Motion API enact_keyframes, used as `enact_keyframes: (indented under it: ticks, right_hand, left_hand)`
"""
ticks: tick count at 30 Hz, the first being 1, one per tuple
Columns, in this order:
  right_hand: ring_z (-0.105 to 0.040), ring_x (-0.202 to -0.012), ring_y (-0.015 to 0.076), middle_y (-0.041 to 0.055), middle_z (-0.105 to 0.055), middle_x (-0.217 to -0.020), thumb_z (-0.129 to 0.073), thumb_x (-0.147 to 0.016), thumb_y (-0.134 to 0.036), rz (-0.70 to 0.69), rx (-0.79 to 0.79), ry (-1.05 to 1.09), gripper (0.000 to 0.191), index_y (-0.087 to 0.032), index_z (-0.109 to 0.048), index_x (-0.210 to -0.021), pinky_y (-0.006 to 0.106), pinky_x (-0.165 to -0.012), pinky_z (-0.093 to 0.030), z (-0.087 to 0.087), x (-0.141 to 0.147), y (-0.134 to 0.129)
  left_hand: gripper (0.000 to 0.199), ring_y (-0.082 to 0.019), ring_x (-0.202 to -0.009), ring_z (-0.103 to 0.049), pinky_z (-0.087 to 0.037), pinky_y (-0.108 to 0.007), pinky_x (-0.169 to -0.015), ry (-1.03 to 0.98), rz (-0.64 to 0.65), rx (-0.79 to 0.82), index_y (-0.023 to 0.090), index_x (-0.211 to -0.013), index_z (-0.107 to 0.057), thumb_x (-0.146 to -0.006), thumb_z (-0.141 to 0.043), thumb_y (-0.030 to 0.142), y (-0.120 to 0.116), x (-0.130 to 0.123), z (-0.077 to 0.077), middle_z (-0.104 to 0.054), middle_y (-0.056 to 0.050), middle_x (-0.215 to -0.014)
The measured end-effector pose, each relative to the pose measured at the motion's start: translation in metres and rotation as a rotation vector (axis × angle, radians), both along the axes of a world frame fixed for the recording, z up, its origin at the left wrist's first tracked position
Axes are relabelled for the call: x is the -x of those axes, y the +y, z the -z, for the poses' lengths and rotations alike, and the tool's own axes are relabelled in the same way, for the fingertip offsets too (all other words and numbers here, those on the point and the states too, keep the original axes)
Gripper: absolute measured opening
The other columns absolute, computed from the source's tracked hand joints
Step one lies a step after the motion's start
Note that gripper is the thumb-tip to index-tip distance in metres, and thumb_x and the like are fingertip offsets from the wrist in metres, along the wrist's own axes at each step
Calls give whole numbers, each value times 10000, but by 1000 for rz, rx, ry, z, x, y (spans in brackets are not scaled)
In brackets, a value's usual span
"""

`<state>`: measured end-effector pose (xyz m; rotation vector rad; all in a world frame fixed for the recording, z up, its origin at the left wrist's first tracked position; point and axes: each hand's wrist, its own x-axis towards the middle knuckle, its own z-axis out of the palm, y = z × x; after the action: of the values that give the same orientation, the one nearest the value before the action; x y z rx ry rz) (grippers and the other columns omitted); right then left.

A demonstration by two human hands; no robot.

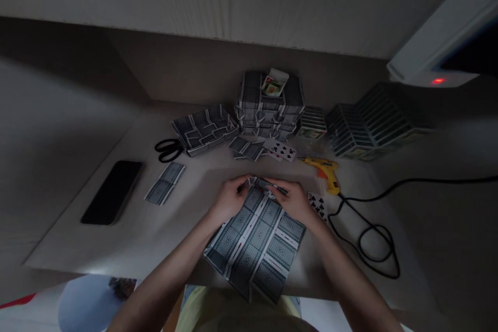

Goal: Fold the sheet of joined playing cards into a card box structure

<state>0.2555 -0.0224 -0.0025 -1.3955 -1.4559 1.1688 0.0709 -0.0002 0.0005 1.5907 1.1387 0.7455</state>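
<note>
A folded structure of joined playing cards (252, 238), patterned backs outward, is tilted over the table's front edge. My left hand (230, 198) is closed on its far left corner. At the far right corner my right hand (292, 198) grips the same structure, fingers curled over the rim. Just to the right of that hand lies a face-up playing card (317, 204). A yellow glue gun (324, 170) rests beyond it. Loose playing cards (249, 148) are spread on the table behind my hands. What my fingertips press on inside the rim is partly hidden.
To the left are a black phone (112, 192), two joined cards (165, 183), scissors (168, 150) and an open card tray (206, 132). A stacked card block (270, 106) bears a small box (275, 83). Card boxes (363, 124) stand right; a black cable (373, 228) loops nearby.
</note>
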Motion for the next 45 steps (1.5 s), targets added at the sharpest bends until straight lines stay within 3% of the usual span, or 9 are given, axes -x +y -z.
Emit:
enact_keyframes:
  ticks: [7,14,20,27,35,39,45]
  right_hand:
    - [-617,-915,208,-11,-674,-972,-548,-759,-269,34,-124,-142,244,-306,-653,-976,344,-879,-447,6,7,-5]
    - [-636,-878,195,6,-685,-944,-525,-771,-292,-10,-190,-199,245,-236,-663,-966,319,-797,-511,4,6,-2]
    - [-614,-943,176,6,-661,-1017,-515,-778,-260,-129,-163,-165,284,-233,-630,-1036,315,-853,-485,4,2,2]
    - [-629,-906,174,-1,-665,-1003,-516,-780,-265,-176,-118,-118,265,-241,-643,-1011,320,-835,-493,7,1,5]
    - [-618,-925,189,25,-679,-964,-504,-794,-373,-8,-85,28,263,-219,-664,-936,341,-860,-474,1,0,3]
    - [-588,-991,182,36,-640,-1065,-387,-850,-417,-39,4,153,354,-214,-621,-1019,352,-906,-444,-8,-10,0]
    - [-540,-1069,186,20,-609,-1124,-432,-833,-351,-169,-41,-119,337,-248,-567,-1123,350,-935,-412,-10,-7,-4]
  left_hand:
    - [431,-185,-1144,-474,-326,-320,-1002,44,20,-16,161,-1218,-486,-792,-444,217,-8,0,4,-525,-48,-1237]
    - [524,-195,-1203,-408,-236,-353,-1058,-119,84,77,175,-1244,-456,-723,-501,138,-4,4,7,-459,-26,-1299]
    - [399,-181,-1149,-463,-278,-343,-1038,-85,39,12,179,-1134,-565,-747,-472,144,-1,4,9,-542,-31,-1217]
    - [417,-178,-1183,-435,-282,-338,-1038,-51,49,65,179,-1210,-491,-823,-441,328,-6,1,6,-478,-36,-1282]
    - [460,-178,-1181,-438,-311,-321,-1025,-13,46,9,178,-1229,-470,-819,-441,384,-3,2,6,-488,-34,-1271]
    - [517,-199,-1196,-419,-283,-339,-1041,31,74,-23,170,-1263,-428,-773,-517,308,-6,10,3,-450,-51,-1305]
    - [384,-188,-1134,-484,-336,-346,-1004,51,66,-60,195,-1192,-508,-832,-406,279,-5,7,7,-540,-30,-1220]
